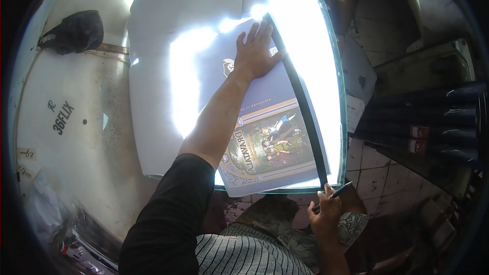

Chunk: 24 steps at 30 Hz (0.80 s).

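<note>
My left hand [253, 51] lies flat with its fingers spread on the far end of a printed sheet [216, 89], its thumb beside a black straight strip [300, 97]. The sheet is blue-purple, with a framed colour picture [272, 145] of figures at its near end. Along the sheet's right side runs the strip, ruler-like and slightly slanted. At the strip's near end is my right hand [325, 214], closed around a slim dark pen-like tool [338, 191]. Whether that tool is a pen or a cutter I cannot tell. Beneath everything glows a lit glass-topped table [328, 79].
Large white sheets [153, 71] cover the lit table's left part. On a pale surface [102, 173] farther left sits a black plastic bag [79, 31], with clear plastic wrapping [46, 206] nearer me. Several dark blue rolls [443, 125] lie to the right above a tiled floor [374, 170].
</note>
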Each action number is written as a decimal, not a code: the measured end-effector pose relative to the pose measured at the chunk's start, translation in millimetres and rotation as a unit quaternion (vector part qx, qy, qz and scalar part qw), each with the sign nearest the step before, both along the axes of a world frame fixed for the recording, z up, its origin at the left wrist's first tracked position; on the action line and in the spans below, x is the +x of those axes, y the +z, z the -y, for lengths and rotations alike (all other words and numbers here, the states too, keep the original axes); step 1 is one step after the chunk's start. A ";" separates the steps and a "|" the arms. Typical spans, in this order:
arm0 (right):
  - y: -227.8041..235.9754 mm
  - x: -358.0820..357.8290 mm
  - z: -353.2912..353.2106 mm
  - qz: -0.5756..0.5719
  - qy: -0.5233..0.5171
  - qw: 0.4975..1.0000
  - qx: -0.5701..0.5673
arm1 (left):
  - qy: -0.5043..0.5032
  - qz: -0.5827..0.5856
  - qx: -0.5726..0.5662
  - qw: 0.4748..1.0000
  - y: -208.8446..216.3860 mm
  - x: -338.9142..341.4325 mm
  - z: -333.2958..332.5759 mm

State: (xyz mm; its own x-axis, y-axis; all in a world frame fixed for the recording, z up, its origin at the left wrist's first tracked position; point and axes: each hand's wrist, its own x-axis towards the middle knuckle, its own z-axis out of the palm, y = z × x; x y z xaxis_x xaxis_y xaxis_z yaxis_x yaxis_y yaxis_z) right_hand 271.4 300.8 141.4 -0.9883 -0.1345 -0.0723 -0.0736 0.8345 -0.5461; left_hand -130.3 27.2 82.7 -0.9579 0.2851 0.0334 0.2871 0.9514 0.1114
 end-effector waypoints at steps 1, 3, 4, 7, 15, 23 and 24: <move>0.4 -0.1 0.4 0.000 -0.002 1.000 -0.001 | 0.000 0.000 -0.001 1.000 0.0 0.5 0.6; -1.6 1.9 0.6 0.000 -0.001 1.000 0.002 | -0.001 -0.004 0.002 1.000 0.3 1.4 1.7; -2.3 2.7 0.7 0.000 0.000 1.000 0.006 | 0.000 -0.004 0.002 1.000 0.6 1.5 2.1; -1.9 3.8 1.5 0.001 -0.002 1.000 0.009 | 0.001 -0.004 0.001 1.000 1.9 2.2 3.3; 2.5 1.3 3.6 0.014 -0.020 1.000 -0.006 | -0.032 -0.065 0.014 0.997 -26.4 -10.1 13.2; 9.5 -5.8 1.4 0.016 -0.028 0.999 -0.005 | -0.015 -0.013 0.037 0.999 1.1 -5.4 0.5; 8.1 -4.3 -0.3 0.010 -0.031 0.999 -0.004 | -0.015 0.000 0.031 0.999 4.7 -4.0 -4.2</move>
